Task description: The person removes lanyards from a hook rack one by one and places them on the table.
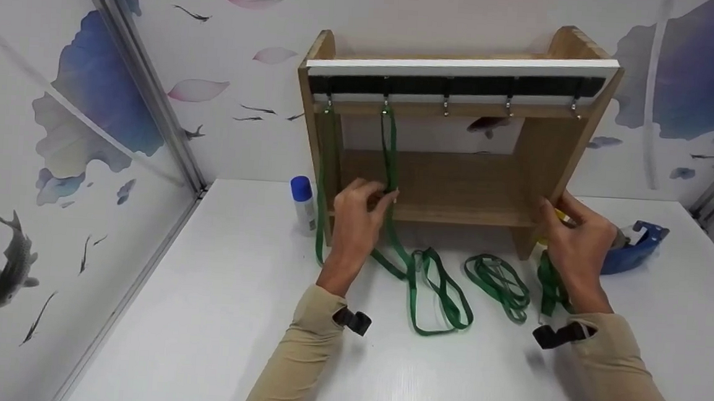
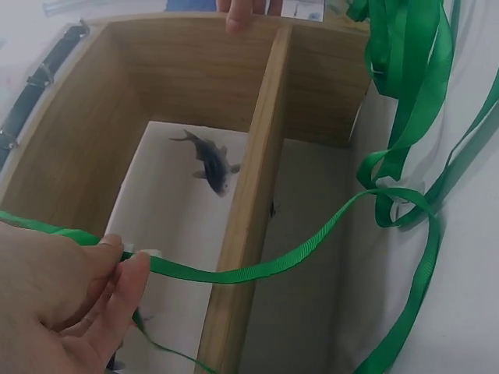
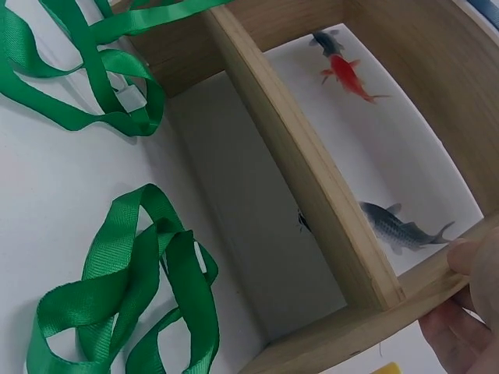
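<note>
My left hand (image 1: 356, 216) pinches a green lanyard (image 1: 391, 147) between thumb and fingers; its upper end hangs from the second hook of a small wooden shelf (image 1: 457, 175). In the left wrist view the held strap (image 2: 242, 273) crosses in front of the shelf board (image 2: 261, 171). My right hand (image 1: 581, 236) grips the shelf's right side panel (image 1: 552, 156), thumb in front and fingers behind. Another green lanyard hangs from the leftmost hook (image 1: 328, 107). A looped strap (image 1: 465, 309) and a coiled lanyard (image 1: 497, 286) lie on the table, with another green bundle (image 1: 550, 287) beside my right wrist.
A dark hook rail (image 1: 451, 85) runs along the shelf's top front, with several metal hooks. A blue-capped glue stick (image 1: 304, 203) stands left of the shelf. Behind my right hand lies a blue tape dispenser (image 1: 632, 254). A printed wall (image 1: 242, 144) stands behind the white table (image 1: 420, 384).
</note>
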Available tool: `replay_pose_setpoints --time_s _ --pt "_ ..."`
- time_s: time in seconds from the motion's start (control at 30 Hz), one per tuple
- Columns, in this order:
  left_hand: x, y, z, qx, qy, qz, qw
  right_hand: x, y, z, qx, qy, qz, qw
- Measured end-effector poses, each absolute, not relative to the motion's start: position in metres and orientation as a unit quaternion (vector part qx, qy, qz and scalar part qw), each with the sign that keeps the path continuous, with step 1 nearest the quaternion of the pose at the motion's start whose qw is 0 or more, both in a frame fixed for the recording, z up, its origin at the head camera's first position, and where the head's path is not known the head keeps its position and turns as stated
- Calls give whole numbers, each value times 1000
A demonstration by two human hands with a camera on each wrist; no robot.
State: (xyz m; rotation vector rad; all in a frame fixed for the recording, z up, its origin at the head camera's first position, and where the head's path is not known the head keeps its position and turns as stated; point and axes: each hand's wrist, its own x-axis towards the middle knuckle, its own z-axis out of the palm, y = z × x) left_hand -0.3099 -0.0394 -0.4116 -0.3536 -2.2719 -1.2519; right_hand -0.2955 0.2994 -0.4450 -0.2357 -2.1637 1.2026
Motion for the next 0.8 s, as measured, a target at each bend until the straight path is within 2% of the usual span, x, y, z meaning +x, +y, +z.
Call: replay_pose_setpoints --time_s 0.2,0.37,0.6,0.8 --pt "-303 -44 -395 -173 -815 -471 290 -295 299 -445 -72 -817 459 342" --pt "-288 -49 -373 -211 -798 -485 289 -295 299 -447 -59 -812 457 357" --pt "-257 -58 -338 -340 -781 -454 261 -294 299 -447 -59 -813 455 358" --pt "-241 -64 -322 -421 -747 -426 289 -296 300 -447 -64 -813 457 355"
